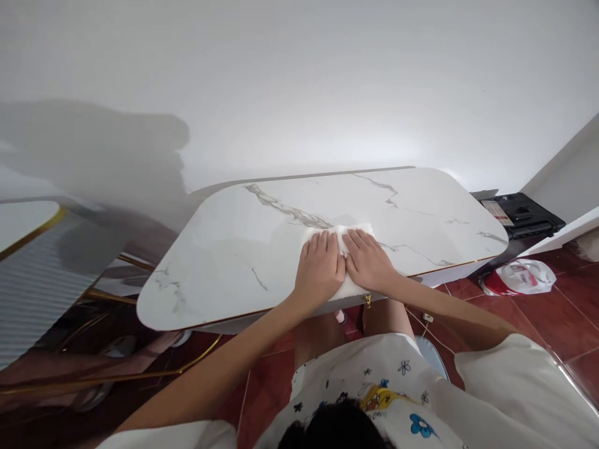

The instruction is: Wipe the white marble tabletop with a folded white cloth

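Observation:
A folded white cloth (pixel 349 288) lies near the front edge of a white marble-patterned tabletop (pixel 224 249). My left hand (pixel 321 265) presses down on its left part, palm down, with fingers slightly bent and close together. Beside it, my right hand (pixel 369 259) grips the right part in the same way. The two thumbs meet at the middle, where the cloth bulges up between them. Cloth shows past the fingertips and below the right palm. Just under the front edge is a small gold knob (pixel 367 300).
A pale wall (pixel 327 81) stands behind the tabletop. At the left is another gold-edged table (pixel 28 231). A black case (pixel 524 212) sits beyond the right end, with a red and white plastic bag (pixel 519 277) on the red tiled floor (pixel 552 318). A cable (pixel 437 337) lies below.

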The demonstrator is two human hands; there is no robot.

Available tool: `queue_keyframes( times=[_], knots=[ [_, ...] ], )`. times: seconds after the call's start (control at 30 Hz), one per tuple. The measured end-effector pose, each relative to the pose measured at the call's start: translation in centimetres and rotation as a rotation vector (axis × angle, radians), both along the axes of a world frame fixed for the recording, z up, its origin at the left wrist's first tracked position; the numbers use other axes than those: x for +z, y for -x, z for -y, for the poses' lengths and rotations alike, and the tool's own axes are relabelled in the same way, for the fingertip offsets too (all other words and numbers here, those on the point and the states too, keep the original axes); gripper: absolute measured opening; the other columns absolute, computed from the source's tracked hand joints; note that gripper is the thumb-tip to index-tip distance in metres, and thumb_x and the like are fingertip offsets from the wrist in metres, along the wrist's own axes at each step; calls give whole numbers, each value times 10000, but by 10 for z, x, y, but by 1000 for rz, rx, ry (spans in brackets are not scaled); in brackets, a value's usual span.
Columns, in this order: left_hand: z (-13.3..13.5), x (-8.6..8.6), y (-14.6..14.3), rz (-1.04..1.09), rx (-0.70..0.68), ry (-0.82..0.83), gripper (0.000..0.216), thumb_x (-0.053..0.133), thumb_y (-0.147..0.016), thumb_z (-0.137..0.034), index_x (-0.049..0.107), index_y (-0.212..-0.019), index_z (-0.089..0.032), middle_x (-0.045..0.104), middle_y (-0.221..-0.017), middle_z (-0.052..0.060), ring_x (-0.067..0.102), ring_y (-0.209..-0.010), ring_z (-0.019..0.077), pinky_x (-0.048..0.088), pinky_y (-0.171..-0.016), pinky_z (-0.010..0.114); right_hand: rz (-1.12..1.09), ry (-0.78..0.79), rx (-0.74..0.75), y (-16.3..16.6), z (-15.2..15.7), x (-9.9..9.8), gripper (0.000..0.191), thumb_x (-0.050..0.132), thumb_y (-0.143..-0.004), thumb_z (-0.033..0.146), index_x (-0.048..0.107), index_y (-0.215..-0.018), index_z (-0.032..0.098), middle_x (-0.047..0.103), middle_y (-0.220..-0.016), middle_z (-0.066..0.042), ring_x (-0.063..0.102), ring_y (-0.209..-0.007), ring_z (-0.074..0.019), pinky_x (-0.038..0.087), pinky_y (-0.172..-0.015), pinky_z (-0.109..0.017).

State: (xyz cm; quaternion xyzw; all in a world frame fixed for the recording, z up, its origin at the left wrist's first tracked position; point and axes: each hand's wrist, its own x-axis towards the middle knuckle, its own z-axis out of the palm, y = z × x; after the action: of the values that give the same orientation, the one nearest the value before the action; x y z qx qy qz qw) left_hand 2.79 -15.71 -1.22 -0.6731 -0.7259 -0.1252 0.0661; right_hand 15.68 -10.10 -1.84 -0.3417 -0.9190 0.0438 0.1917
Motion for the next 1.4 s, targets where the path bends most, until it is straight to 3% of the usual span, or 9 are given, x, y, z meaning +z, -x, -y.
queue_keyframes(
  times=[0.23,0.43,0.57,0.7,1.0,1.4],
  knots=[
    [-16,0,-21,29,-5,35,503,323,-927,-248,454,-1377,-63,474,-1462,167,388,-1374,326,295,-1144,476,-38,15,6,-23,-16,-5,491,348,-929,243,509,-1355,60,516,-1426,-179,423,-1364,-303,349,-1137,-494],
    [-44,1,-31,48,-30,20,478,326,-934,-242,454,-1366,-82,476,-1455,159,383,-1367,320,289,-1139,466,-48,20,2,-33,-48,-8,498,359,-903,233,519,-1347,74,530,-1417,-158,426,-1368,-288,334,-1156,-472],
    [-69,2,-29,47,-43,-17,398,353,-923,-231,512,-1271,-122,552,-1340,148,442,-1283,304,334,-1088,449,-49,13,6,-30,-76,-6,501,354,-892,223,529,-1335,65,541,-1408,-158,450,-1350,-298,338,-1156,-471],
    [-101,4,-21,58,-31,-37,328,364,-916,-222,560,-1164,-133,601,-1217,132,484,-1196,293,360,-1046,424,-34,36,-25,-19,-106,-2,497,359,-875,189,543,-1318,60,545,-1405,-164,463,-1338,-295,326,-1165,-462],
    [-174,0,10,123,5,-89,289,384,-916,-231,593,-1092,-137,627,-1166,137,511,-1163,285,363,-1029,418,-50,52,-68,16,-176,0,456,362,-881,182,576,-1279,116,587,-1358,-120,492,-1297,-264,384,-1110,-414],
    [-231,1,43,149,74,-109,295,387,-916,-246,601,-1087,-135,630,-1202,148,512,-1166,278,351,-1020,408,-83,47,-28,55,-243,-1,430,356,-889,200,598,-1242,155,604,-1344,-99,521,-1264,-267,423,-1065,-425]
  ],
)
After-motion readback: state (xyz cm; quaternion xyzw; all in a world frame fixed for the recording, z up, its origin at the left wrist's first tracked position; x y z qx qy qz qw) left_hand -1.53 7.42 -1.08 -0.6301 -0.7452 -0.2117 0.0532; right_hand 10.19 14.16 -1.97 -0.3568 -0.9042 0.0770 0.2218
